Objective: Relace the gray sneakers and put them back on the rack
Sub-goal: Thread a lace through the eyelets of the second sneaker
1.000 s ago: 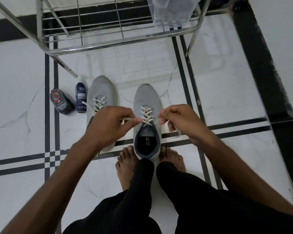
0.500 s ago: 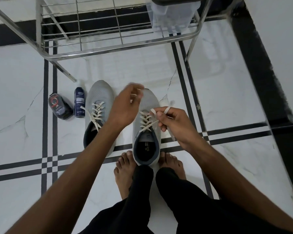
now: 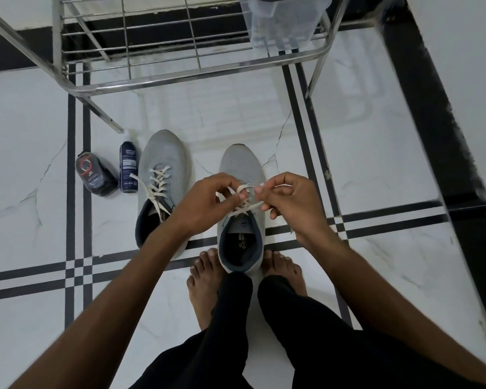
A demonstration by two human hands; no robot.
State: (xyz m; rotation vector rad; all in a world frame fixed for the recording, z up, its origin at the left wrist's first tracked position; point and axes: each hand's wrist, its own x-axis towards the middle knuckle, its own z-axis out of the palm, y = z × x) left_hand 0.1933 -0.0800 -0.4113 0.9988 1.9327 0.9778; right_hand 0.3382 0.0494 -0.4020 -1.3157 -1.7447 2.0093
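Both hands met over the right-hand gray sneaker [image 3: 240, 192], which stood on the floor [image 3: 376, 164] between the person's bare feet, heel toward the body; the left hand [image 3: 208, 200] pinched one end of the cream lace [image 3: 244, 204] and the right hand [image 3: 289, 199] pinched the other, close together above the top eyelets; whether a loop had already been formed was hard to tell, since the fingers hid the crossing. The likeliest slip was a lace end escaping the pinch as the knot was drawn, leaving the bow slack; uneven pulling could also leave one end too short. The other sneaker [image 3: 160, 181] lay just beside it with its lace loose and untied; the rack [image 3: 180, 75] stood beyond, its low front bar apt to catch a toe when the pair went back.
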